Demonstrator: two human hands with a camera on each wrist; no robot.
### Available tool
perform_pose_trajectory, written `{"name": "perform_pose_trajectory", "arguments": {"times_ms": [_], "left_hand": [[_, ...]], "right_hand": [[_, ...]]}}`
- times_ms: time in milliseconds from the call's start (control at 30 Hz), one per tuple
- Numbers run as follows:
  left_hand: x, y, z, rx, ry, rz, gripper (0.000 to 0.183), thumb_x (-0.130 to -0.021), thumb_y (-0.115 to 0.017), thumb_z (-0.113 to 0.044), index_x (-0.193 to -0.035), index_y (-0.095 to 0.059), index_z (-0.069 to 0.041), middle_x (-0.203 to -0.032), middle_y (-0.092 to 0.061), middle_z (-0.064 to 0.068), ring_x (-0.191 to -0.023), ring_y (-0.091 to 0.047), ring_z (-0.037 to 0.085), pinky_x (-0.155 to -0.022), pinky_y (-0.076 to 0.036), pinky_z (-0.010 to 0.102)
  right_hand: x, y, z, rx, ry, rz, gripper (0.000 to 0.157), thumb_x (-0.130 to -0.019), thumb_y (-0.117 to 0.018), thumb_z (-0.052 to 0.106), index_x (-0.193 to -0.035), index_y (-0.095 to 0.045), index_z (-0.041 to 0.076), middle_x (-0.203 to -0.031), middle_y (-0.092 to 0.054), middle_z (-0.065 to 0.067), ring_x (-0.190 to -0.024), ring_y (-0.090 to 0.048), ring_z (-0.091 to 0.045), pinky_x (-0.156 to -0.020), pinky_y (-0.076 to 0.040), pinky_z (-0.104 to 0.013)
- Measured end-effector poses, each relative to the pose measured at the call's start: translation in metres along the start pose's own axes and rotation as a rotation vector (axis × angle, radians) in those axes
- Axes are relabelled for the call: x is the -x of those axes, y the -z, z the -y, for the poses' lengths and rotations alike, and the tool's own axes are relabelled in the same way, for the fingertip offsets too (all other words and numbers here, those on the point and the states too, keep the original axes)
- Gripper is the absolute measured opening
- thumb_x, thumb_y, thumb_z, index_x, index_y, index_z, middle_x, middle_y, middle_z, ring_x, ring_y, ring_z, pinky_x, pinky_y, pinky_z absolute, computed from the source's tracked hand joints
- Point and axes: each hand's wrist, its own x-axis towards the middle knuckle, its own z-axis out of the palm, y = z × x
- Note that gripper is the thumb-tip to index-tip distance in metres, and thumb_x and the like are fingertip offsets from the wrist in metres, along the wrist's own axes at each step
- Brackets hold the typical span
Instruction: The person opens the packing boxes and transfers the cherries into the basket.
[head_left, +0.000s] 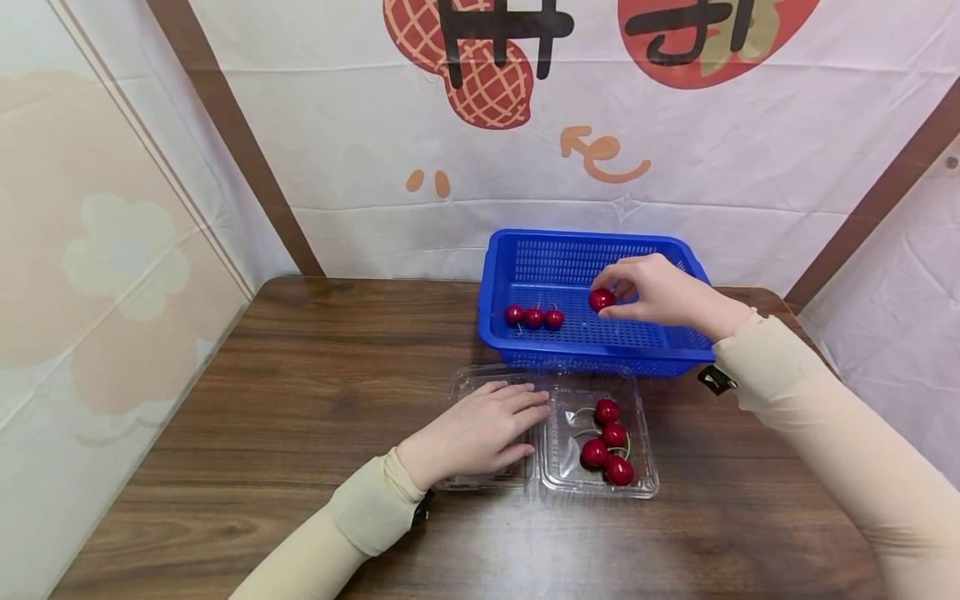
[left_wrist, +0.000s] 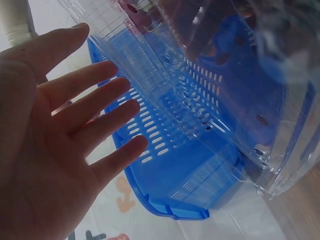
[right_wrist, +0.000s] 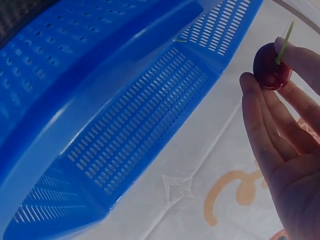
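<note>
A dark red cherry (right_wrist: 270, 67) with a green stem is pinched between the thumb and fingers of my right hand (head_left: 648, 290), over the right part of the blue basket (head_left: 495, 337). Three more cherries (head_left: 534, 317) lie in a row on the basket's left floor. My left hand (head_left: 483, 429), fingers straight and spread, rests at the left half of a clear plastic clamshell box (head_left: 551, 479). In the box's right half sit several cherries (head_left: 613, 435) with stems. The left wrist view shows the left palm (left_wrist: 55, 130) beside the clear plastic.
The brown wooden table (head_left: 315, 400) carries the basket at its back edge and the clamshell box in front of it. Behind stands a white printed cloth wall (head_left: 337, 167), close to the basket's far rim.
</note>
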Motion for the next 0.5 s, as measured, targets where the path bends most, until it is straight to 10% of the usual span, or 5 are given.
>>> {"name": "perform_pose_trajectory", "arguments": {"times_ms": [500], "left_hand": [[-0.001, 0.001, 0.0, 0.009, -0.002, -0.002, 0.05, -0.089, -0.06, -0.038, -0.132, -0.056, -0.011, -0.137, -0.055, 0.004, -0.128, -0.05, 0.023, -0.106, -0.039, 0.04]], "right_hand": [[-0.02, -0.001, -0.001, 0.005, -0.012, 0.017, 0.03, -0.079, -0.077, 0.021, -0.105, -0.069, 0.009, -0.1, -0.07, -0.007, -0.082, -0.068, -0.018, -0.074, -0.058, -0.035]]}}
